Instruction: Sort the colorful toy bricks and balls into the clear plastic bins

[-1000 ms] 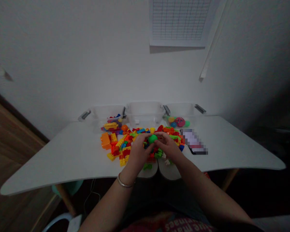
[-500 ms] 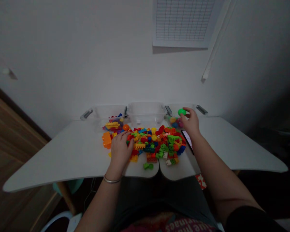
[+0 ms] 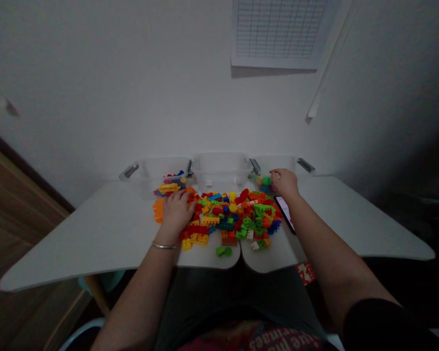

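Head cam: I'm looking down on a white table point(image 3: 106, 229) w/ three clear plastic bins point(image 3: 219, 168) lined up along its back edge, grey clips on the outer ends. A big loose pile of multicolored plastic building bricks point(image 3: 234, 219) is spreading across the table's middle, just in front of the bins. The L bin point(image 3: 149, 170) is holding some bricks; the R bin point(image 3: 274, 163) is holding small round toys, incl. a green one point(image 3: 266, 181). A phone point(image 3: 284, 212) is lying just right of the pile, screen up. My view's showing the L hand point(image 3: 175, 212) palm-down on the pile's left edge, fingers loosely spread, touching bricks; can't tell if it's gripping any. The R hand point(image 3: 285, 184) is hovering at the R bin's front, fingers bent toward the toys; can't tell if it's holding anything. A thin metal bangle point(image 3: 163, 245) is circling the L wrist.
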The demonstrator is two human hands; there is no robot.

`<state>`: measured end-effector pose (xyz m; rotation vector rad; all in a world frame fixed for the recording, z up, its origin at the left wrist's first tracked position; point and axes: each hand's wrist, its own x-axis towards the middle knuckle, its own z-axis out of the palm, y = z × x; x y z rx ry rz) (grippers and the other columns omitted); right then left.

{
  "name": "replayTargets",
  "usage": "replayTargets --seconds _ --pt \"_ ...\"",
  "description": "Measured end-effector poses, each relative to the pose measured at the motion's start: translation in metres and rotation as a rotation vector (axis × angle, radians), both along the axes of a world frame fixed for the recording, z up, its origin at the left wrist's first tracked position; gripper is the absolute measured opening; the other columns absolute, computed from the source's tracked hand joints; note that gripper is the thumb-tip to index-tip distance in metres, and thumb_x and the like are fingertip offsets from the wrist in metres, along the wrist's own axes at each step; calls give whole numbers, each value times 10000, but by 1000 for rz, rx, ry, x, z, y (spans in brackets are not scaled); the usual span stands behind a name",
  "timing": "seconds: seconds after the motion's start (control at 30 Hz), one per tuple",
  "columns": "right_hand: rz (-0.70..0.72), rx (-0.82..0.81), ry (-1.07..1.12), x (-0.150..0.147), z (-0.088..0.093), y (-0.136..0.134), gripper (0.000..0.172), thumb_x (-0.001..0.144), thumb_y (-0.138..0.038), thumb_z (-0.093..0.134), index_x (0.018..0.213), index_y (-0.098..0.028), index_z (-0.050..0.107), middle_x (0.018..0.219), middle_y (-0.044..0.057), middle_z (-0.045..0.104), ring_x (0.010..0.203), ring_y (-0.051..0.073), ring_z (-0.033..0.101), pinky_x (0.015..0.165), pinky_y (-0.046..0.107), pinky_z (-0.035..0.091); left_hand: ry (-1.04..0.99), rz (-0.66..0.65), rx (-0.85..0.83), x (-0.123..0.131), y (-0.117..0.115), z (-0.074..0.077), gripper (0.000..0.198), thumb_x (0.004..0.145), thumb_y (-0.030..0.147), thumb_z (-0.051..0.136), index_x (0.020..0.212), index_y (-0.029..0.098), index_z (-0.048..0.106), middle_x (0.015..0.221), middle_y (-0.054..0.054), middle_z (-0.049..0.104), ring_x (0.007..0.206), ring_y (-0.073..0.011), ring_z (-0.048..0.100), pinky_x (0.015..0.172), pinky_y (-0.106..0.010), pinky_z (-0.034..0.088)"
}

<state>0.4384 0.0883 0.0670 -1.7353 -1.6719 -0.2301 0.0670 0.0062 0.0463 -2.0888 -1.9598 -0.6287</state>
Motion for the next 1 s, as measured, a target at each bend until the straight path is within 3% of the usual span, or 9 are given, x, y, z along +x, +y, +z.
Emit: replayTargets --seconds 0.23,0.43,0.77,1.0 --pt "45 41 -77 -2 -9 -2 385 907 -316 400 1012 -134 723 1036 162 716 1050 298 601 1041 518 315 36 -124 -95 1 19 6 442 897 164 402 1319 135 529 1392 -140 527 1260 -268 500 1049 -413 407" --pt "111 210 51 -7 -16 -12 350 865 -308 448 1072 -149 681 1069 142 693 1207 318 491 1069 523 312 163 -63 -130 6 24 15 502 882 83 337 1333 180 533 1430 -135 489 1223 -277 527 998 -404 451" --pt "266 295 276 -36 -4 -55 318 899 -350 416 1069 -207 643 1115 97 666 1100 254 547 1013 454 391 169 -10 -191 16 35 17 444 886 112 336 1257 131 579 1200 -188 587 1065 -258 589 896 -358 491" --pt "325 250 408 -50 4 -76 295 879 -344 459 1056 -208 652 1103 87 681 1085 251 569 1000 451 410 102 -24 -210 13 36 30 357 869 218 474 1196 132 589 1136 -175 607 1018 -268 622 858 -353 500"
